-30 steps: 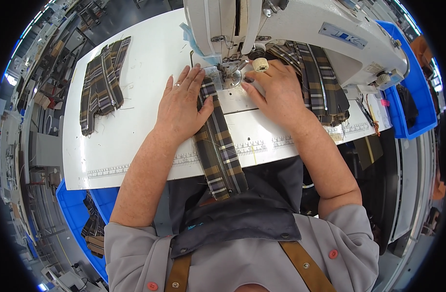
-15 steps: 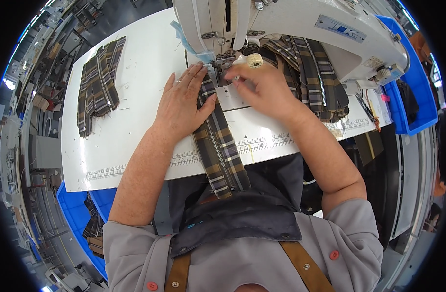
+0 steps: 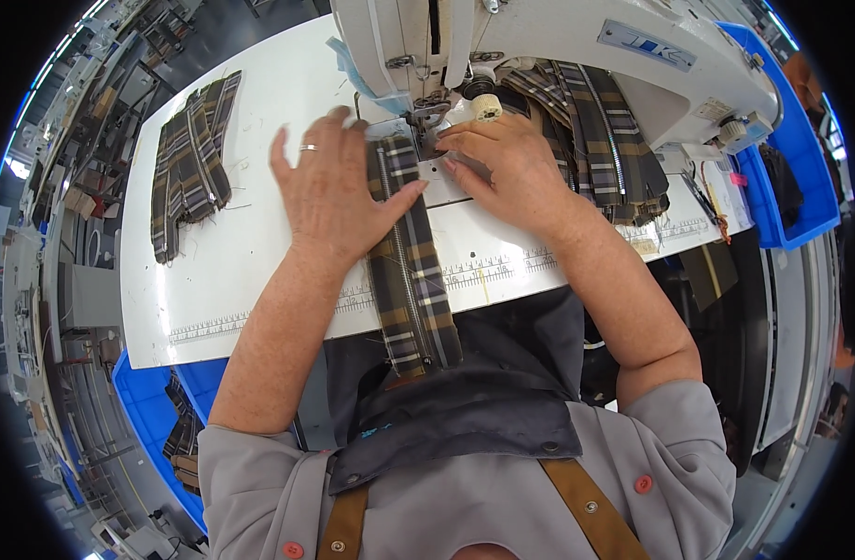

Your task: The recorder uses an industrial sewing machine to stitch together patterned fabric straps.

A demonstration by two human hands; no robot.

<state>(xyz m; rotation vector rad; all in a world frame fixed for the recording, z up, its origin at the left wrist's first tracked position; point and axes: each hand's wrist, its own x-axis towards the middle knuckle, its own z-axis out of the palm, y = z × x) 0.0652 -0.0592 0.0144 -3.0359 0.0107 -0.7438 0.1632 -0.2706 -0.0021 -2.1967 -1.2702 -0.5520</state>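
A long plaid fabric strip with a metal zipper (image 3: 410,275) runs from beside the presser foot over the table's front edge onto my apron. My left hand (image 3: 334,182) is open, with a ring on one finger. Its fingers are raised and spread beside the strip's far end, and its thumb lies across the strip. My right hand (image 3: 511,173) is at the right of the presser foot (image 3: 427,117) of the sewing machine. Its fingers are bent loosely, the thumb apart from them, and I see nothing held.
Another plaid zipper piece (image 3: 192,159) lies on the white table (image 3: 269,224) at left. More plaid zipper pieces (image 3: 595,140) are piled under the machine arm (image 3: 576,42). Scissors or tweezers (image 3: 702,196) lie at right. Blue bins (image 3: 800,205) stand at both sides.
My left hand has lifted its fingers off the strip and spread them, shifting left. The strip's far end now shows, apart from the presser foot; its near end has swung left. My right fingers have straightened somewhat.
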